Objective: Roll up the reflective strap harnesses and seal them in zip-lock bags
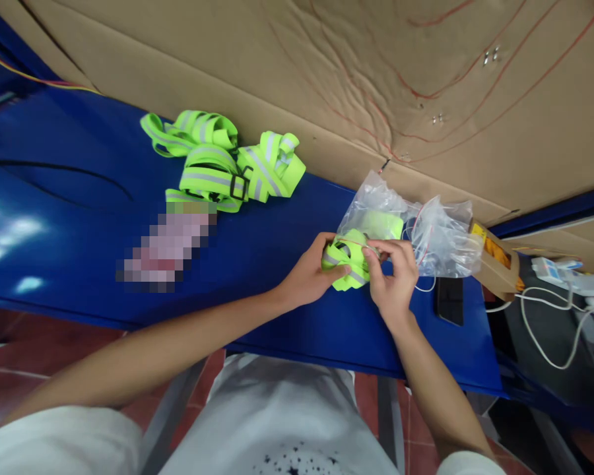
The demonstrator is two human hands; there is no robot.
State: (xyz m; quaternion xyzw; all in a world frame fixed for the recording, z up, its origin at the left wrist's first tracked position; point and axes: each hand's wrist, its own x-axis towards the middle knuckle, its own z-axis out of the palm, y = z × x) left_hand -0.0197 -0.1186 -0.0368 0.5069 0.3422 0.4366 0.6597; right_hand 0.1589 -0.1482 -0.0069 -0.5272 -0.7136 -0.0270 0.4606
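Note:
Between my two hands is a bundled neon-yellow reflective strap (347, 260) with grey stripes, held just above the blue table. My left hand (313, 269) grips its left side, thumb across the front. My right hand (392, 270) is closed at the strap's upper right edge, thumb against fingertips; a thin band seems to run there, too fine to make out. Right behind the bundle lies a clear plastic bag (371, 204) with something neon yellow inside. More reflective straps (212, 168) lie in rolled bundles to the left, one with a black buckle (238, 187).
A blurred-out pinkish item (165, 254) lies on the blue table (257, 264). Clear bags (445, 237), a black phone (449, 300) and an open cardboard box (495, 264) sit to the right. White cables (529, 330) trail beyond. A cardboard-covered wall (228, 59) with red wires rises behind.

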